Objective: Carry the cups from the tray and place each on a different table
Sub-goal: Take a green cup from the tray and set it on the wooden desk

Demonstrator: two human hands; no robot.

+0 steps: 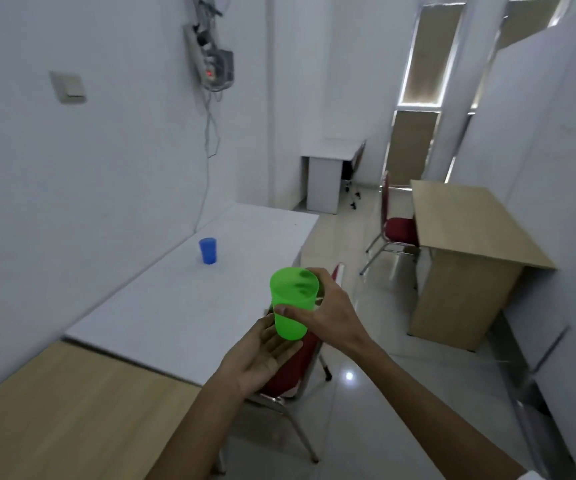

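The red chair (pixel 288 372) beneath the hands is mostly hidden by both forearms and the green cup (pixel 291 306). The cup's far side is covered by the right hand (pixel 328 313). The wooden worktop (pixel 72 417) left of the hands is cut off by the bottom edge. The wall devices (pixel 212 60) far beyond the hands are too blurred to identify.

One cup (pixel 207 250) stands on the long worktop (pixel 189 306) along the left wall. Another cup (pixel 291 303) is held just off that worktop's right edge, above a chair (pixel 290 368), the right hand (pixel 328 313) around it and the left hand (pixel 262 355) beneath. Across the aisle to the right stands another worktop (pixel 466 230), and a third (pixel 331 150) behind.
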